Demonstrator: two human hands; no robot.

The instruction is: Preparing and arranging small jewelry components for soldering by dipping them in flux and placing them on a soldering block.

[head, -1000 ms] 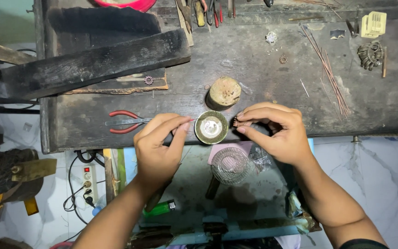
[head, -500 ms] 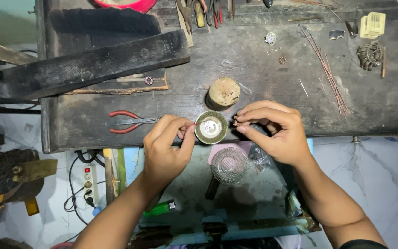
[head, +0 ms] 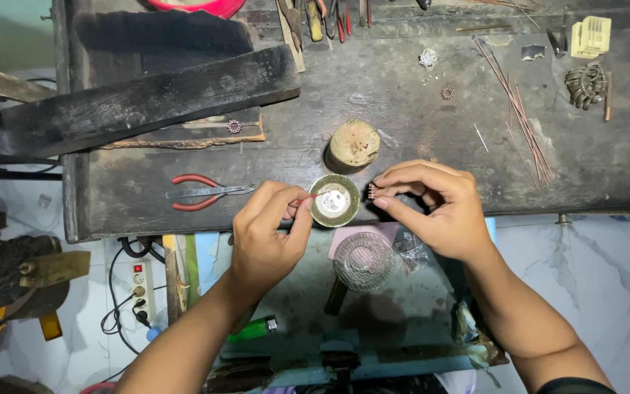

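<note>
So we've got our left hand (head: 264,237) pinching a thin stick (head: 313,197) over the small round tin (head: 334,200), while our right hand (head: 435,208) pinches a tiny copper comb piece (head: 372,192) just right of it on the worktop (head: 417,138).

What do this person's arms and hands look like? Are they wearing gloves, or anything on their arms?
No gloves: both the left hand and the right hand are bare, with no rings or watch in view. The forearms are bare too. Only a dark sleeve edge shows high on the right arm, at the bottom of the picture.
</note>
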